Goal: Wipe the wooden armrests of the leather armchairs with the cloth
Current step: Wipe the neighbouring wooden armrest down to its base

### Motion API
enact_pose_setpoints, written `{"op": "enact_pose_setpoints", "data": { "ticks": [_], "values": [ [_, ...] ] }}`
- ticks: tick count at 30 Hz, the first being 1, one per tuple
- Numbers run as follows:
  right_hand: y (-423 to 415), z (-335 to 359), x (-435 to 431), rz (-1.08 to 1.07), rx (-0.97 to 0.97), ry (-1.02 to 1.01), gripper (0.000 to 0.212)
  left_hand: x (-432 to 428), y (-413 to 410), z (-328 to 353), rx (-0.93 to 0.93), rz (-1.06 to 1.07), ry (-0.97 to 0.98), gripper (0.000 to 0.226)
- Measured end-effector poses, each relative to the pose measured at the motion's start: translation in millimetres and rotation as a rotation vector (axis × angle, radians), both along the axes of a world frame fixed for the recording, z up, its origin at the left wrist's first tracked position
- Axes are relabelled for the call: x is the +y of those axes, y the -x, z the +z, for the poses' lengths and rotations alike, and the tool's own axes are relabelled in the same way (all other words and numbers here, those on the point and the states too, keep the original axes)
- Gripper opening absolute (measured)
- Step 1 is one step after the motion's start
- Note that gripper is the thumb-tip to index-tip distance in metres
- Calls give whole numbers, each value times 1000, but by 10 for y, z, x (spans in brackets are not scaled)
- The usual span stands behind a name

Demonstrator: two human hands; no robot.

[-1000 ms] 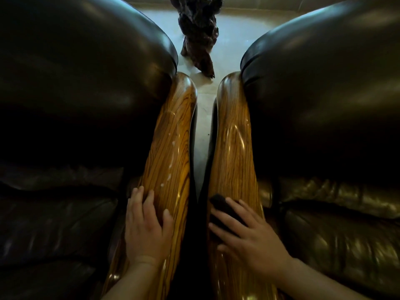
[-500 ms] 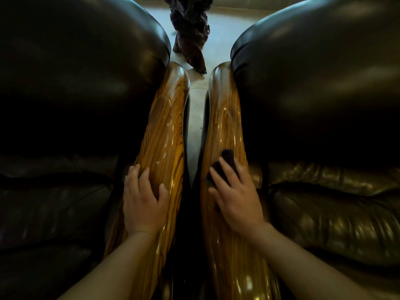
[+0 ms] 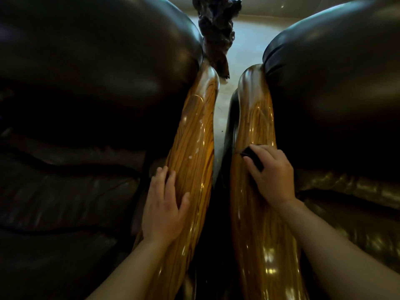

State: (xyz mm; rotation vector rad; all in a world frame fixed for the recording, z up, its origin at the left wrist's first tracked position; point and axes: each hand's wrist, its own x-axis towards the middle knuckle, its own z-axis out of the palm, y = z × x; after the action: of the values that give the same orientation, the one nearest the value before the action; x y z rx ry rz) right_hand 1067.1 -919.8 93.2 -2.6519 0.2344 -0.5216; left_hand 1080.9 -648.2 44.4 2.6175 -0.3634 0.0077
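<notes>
Nearest you, low in the frame, your left hand [image 3: 163, 210] lies flat, fingers loosely spread and holding nothing, on the inner flank of the left glossy, striped golden-wood armrest [image 3: 192, 161]. Right of centre, your right hand [image 3: 271, 174] presses a small dark folded cloth [image 3: 251, 155] onto the right polished striped wooden armrest [image 3: 253, 131], fingers curled over it so only its front corner shows.

Both armrests run with their long axes from the bottom edge up toward the top centre, rounded ends pointing away from you, with a narrow gap of pale floor [image 3: 218, 118] between them. The cloth sits about midway along the right one.

Watch the risks: so little cloth shows under your fingers that it could slip out on the slick lacquer and drop into the gap. Pale specks [image 3: 190, 157] on the left armrest lie ahead of your bare hand; that side looks unwiped. Beyond, dark brown leather cushions [image 3: 337, 83] bulge against the wood, so a wide stroke may ride onto leather.
</notes>
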Motion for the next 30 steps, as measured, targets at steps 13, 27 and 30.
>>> {"op": "enact_pose_setpoints", "data": {
  "ticks": [13, 27, 30],
  "values": [
    [-414, -260, 1133, 627, -77, 174, 32, 43, -2, -33, -41, 78, 136, 75],
    [-301, -368, 1133, -105, 108, -493, 57, 22, -6, -76, -114, -121, -80, 62],
    [-308, -315, 1207, -77, 86, -436, 58, 17, -27, -62, -132, -157, -124, 61]
  ]
}}
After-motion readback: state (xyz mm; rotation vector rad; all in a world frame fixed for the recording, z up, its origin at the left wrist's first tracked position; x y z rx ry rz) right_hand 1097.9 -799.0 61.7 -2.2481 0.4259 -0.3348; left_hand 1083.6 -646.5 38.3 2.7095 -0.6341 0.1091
